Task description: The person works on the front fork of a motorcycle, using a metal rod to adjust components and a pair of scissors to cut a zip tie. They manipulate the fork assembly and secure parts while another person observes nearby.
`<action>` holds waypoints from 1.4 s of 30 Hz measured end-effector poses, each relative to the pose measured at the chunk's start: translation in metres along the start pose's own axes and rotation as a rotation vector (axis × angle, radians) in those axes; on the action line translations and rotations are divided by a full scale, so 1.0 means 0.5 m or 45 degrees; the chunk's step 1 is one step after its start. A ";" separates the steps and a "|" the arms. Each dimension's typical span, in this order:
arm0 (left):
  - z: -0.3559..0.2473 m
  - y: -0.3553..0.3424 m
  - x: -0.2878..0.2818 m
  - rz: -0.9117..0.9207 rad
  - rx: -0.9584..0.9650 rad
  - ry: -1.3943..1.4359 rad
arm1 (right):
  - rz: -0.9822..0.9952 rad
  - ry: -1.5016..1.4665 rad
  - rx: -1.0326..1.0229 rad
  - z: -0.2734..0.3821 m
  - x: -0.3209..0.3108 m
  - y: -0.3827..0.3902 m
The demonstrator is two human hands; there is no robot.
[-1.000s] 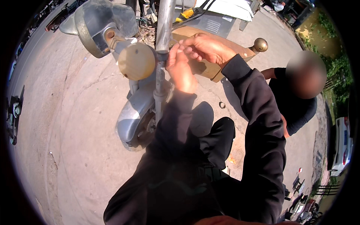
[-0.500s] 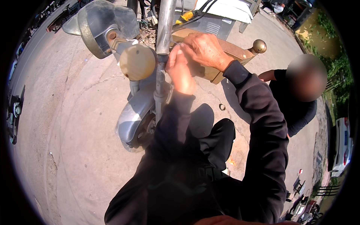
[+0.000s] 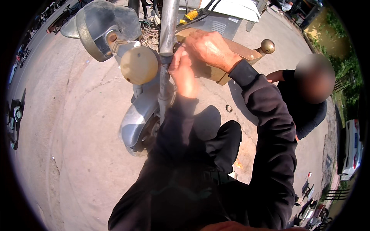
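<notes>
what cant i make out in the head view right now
In the head view:
- anything pinched between the left hand and right hand: too small, covered by fingers
- top of the metal tube: cut off by the upper edge
- other person: face blurred
- wheel: partly hidden by the grey fender

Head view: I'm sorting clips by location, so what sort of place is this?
Outdoors, probably a roadside or paved yard: sunlit concrete ground, a white car at the right, and green foliage above it.
</notes>
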State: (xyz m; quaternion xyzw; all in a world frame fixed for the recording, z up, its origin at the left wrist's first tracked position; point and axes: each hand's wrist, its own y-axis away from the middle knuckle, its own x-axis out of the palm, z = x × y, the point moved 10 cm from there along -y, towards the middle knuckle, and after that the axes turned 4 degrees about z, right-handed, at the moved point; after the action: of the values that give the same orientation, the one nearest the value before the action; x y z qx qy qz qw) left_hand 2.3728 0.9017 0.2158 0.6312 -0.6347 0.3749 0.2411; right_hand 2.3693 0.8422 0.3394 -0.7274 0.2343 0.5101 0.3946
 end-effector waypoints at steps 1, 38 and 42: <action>0.000 -0.003 0.001 0.016 0.021 -0.026 | 0.137 -0.545 0.363 -0.052 0.044 0.005; -0.014 0.024 0.003 -0.013 -0.100 0.051 | -0.187 -0.180 0.352 -0.051 0.007 0.041; -0.013 0.012 -0.015 -0.018 -0.090 -0.028 | -0.289 0.095 0.144 0.001 -0.046 0.045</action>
State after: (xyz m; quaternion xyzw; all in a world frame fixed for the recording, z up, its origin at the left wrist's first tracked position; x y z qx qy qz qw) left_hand 2.3665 0.9111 0.2129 0.6308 -0.6457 0.3435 0.2590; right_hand 2.3441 0.8283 0.3530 -0.7445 0.1934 0.4206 0.4811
